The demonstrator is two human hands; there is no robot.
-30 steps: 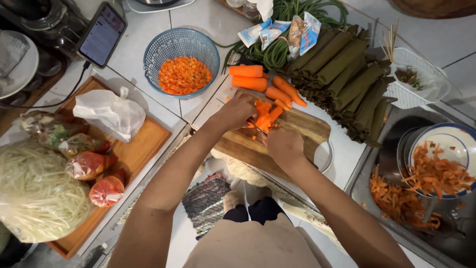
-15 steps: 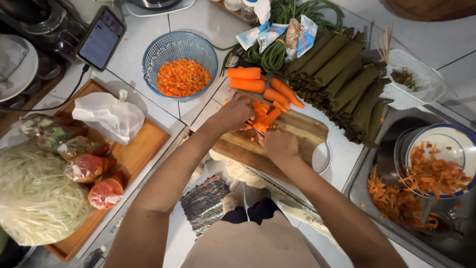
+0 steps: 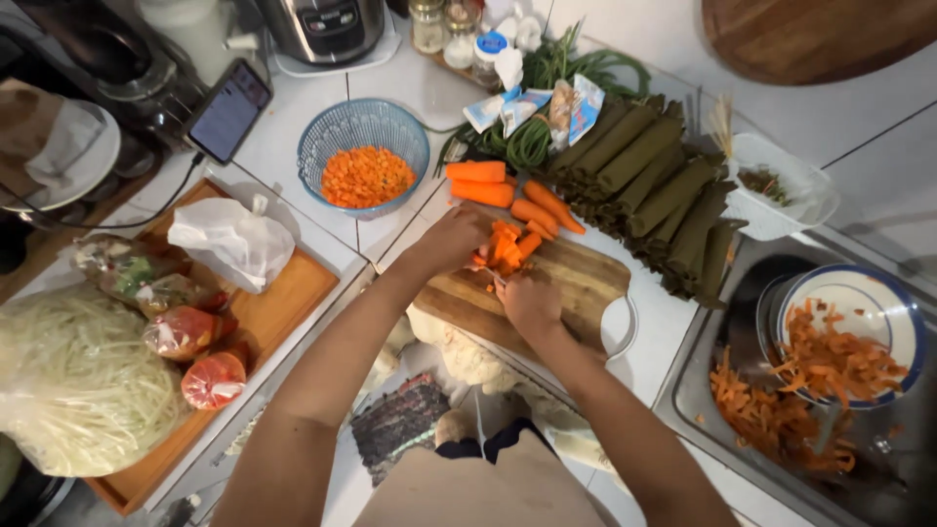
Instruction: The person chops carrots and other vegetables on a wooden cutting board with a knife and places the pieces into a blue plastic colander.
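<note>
One wooden cutting board on the white tiled table, its near edge at the table's front edge; on it one small pile of cut carrot sticks. Left hand: grip closed down on the pile's left side. Right hand: grip closed just below the pile, apparently around a handle, the item itself hidden; touching the board. Four whole carrots just beyond the board's far edge; one blue basket of diced carrot to their left. One stack of dark green leaf rolls, count uncertain, at the board's right. One wooden tray at left, carrying one white bag. One sink at right with carrot peelings and one blue-rimmed plate. Open room: bare board right of the hands; bare tile between basket and tray.
</note>
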